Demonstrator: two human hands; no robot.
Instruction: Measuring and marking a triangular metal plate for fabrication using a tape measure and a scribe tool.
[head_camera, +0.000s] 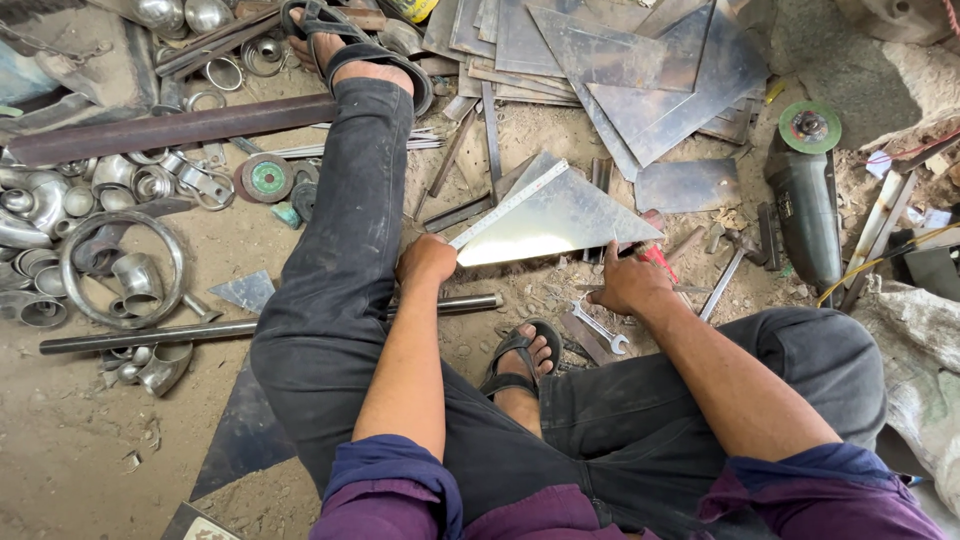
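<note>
A triangular steel sheet lies flat on the sandy floor, between the person's outstretched leg and bent knee. A steel ruler rests along its upper left edge. The left hand sits at the sheet's left corner, fingers curled closed over the ruler's lower end. The right hand presses on the sheet's bottom edge near the right tip, index finger stretched out onto the metal, other fingers bent. A spanner lies just below that hand, an angle grinder well to the right.

Dirt floor, steel sheets, pipe, angle grinder, spanner
</note>
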